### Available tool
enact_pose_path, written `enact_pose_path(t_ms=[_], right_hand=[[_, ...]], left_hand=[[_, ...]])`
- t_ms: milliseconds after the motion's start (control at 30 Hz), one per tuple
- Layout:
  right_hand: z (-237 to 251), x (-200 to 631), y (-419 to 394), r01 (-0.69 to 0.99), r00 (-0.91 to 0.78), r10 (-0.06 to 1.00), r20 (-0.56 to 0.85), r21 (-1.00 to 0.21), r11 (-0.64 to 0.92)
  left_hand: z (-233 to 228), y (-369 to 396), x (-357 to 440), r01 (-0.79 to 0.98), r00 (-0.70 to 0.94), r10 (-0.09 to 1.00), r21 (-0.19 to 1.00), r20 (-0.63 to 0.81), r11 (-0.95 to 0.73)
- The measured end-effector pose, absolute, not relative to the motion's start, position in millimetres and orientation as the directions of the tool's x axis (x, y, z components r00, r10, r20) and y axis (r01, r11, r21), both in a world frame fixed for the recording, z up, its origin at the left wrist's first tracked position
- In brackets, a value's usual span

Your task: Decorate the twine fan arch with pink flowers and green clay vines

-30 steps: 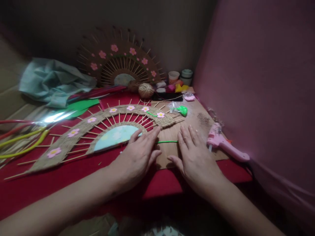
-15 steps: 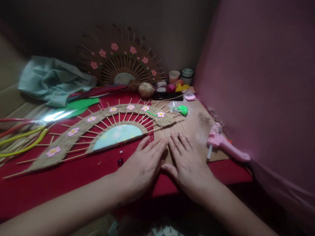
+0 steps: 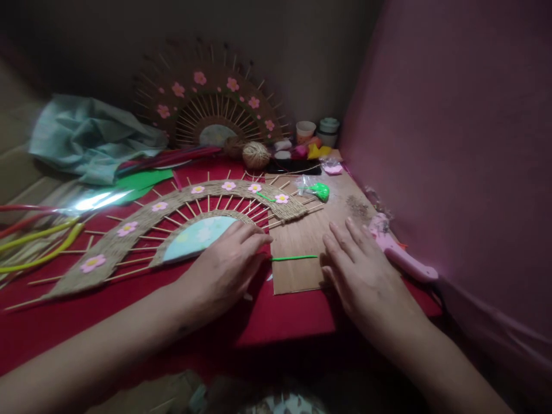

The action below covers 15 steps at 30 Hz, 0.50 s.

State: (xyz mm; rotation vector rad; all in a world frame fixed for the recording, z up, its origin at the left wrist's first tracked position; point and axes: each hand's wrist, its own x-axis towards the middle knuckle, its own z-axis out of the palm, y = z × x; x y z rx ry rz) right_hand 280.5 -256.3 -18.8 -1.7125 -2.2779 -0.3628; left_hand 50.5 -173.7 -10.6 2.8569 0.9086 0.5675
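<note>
The woven jute half-circle fan with pink flowers (image 3: 172, 221) lies leftmost. The left hand (image 3: 222, 267) rests flat, fingers spread, beside it. The thin green stem (image 3: 294, 258) lies on brown cardboard (image 3: 302, 236) between the hands. The right hand (image 3: 366, 276) lies flat, holding nothing, beside the pink glue gun (image 3: 401, 256). No writing is legible.

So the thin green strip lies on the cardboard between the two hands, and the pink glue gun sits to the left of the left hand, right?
Not quite. The pink glue gun sits to the right of the right hand, not left of the left hand. The head view shows it. The thin green strip does lie on the cardboard between the hands.
</note>
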Motion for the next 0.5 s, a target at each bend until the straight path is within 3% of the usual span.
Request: enact_pose_path(t_ms=[133,300,500], right_hand=[[-23,275,-252,0.958,-0.28,0.904,0.323,0.026,0.287],[-35,255,-253,0.935,-0.337,0.89,0.307,-0.003,0.355],[-48,252,-273,0.929,-0.355,0.882,0.309,0.007,0.371]], left_hand=[[-16,-178,56,0.538,0.762,0.573,0.197,0.303,-0.82],[-34,-197,67,0.564,0.79,0.549,0.027,0.272,-0.826],[-54,-223,65,0.562,0.813,0.536,-0.065,0.229,-0.825]])
